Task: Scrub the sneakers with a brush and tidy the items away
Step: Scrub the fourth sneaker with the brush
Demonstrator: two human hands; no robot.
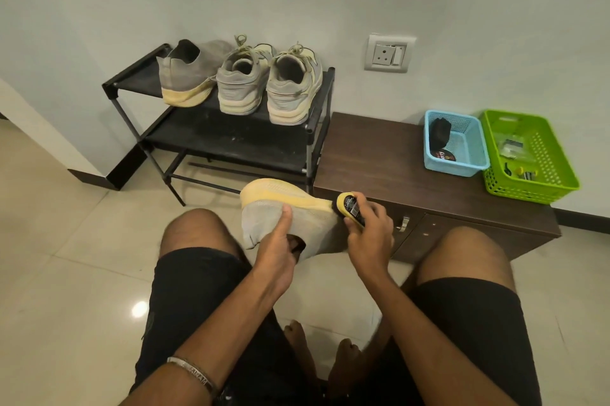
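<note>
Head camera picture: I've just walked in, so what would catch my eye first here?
First, the two hands at the centre: the left hand holds a grey sneaker tipped sole-up, while the right hand presses a yellow-backed brush to its toe. Behind them, three more sneakers stand heels-out on the top shelf of a black rack. To the right, a blue basket and a green basket sit side by side on a dark cabinet.

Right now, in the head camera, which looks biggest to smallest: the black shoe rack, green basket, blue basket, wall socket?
1. Black metal shoe rack
2. Green plastic basket
3. Blue plastic basket
4. White wall socket
</note>
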